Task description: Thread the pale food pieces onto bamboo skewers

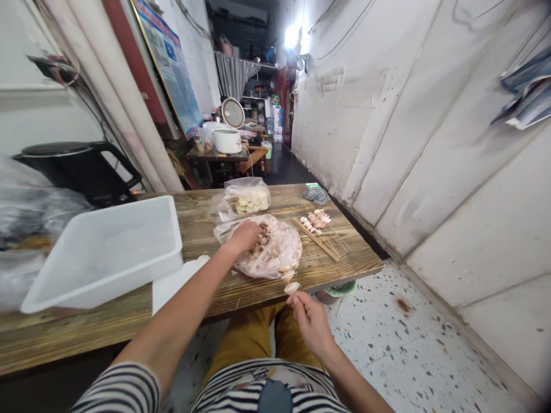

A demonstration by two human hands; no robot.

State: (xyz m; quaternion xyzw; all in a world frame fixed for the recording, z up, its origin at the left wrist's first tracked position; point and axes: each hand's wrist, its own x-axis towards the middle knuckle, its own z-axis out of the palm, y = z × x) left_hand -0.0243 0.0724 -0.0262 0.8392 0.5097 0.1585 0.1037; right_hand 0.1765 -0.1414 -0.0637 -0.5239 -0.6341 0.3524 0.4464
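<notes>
My left hand (247, 235) reaches into an open clear plastic bag (284, 244) full of pale pinkish meat pieces (264, 248). Its fingers are curled down among the pieces, and the tips are hidden. My right hand (307, 315), at the table's front edge, pinches a thin skewer with pale pieces (291, 288) threaded on it; the skewer's tip points toward the bag. To the right of the bag lie a few loaded skewers (317, 220) beside a bundle of bare bamboo skewers (316, 240).
A second clear bag (252, 198) with pale slices sits behind the meat bag. A white plastic tub (172, 229) and a black kettle (64, 172) are on the left. A crumpled dark bag (316, 195) lies at the back right. Under the table's edge is a bin (340, 291).
</notes>
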